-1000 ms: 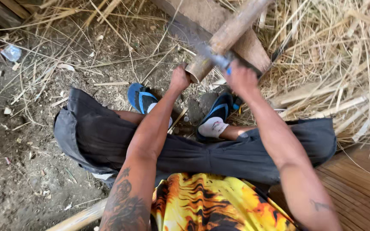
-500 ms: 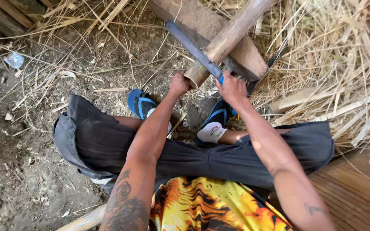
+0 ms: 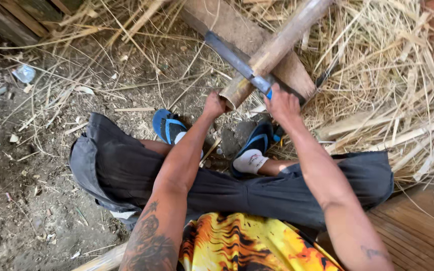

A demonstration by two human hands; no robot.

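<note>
Bamboo pole (image 3: 277,47): thick, round, tan-brown with darker weathered patches. Runs diagonally from the upper right down to its cut end at centre, resting across a wooden block (image 3: 237,30). Cut end looks hollow; the left hand (image 3: 214,104) grips just beside it.

Knife (image 3: 237,62): long, flat, dark grey blade with a blue handle. Blade points up-left and lies against the pole's left side, crossing it near the lower end. Handle is enclosed in the right hand (image 3: 282,103).
</note>
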